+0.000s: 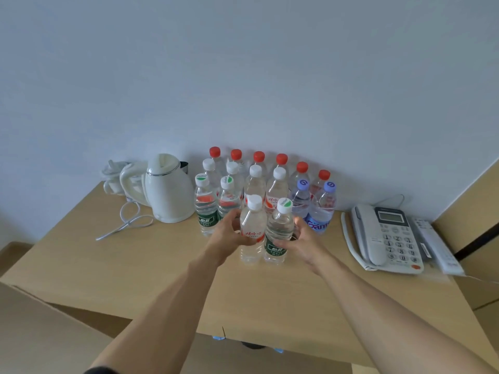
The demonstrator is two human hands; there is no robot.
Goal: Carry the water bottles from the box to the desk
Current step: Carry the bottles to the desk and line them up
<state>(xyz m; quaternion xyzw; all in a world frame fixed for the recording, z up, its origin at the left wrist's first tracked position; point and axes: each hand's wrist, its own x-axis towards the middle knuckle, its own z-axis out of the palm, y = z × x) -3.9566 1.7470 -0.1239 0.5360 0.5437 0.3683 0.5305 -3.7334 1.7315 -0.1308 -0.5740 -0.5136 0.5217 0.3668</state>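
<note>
1. The left hand curls round a white-capped bottle with a red label, standing upright on the desk.
2. The right hand grips a green-labelled bottle, upright, touching the first bottle on its right.
3. Just beyond both hands stand the other bottles in rows against the wall.
4. Left of the left hand sits a white kettle; right of the right hand, a telephone.
</note>
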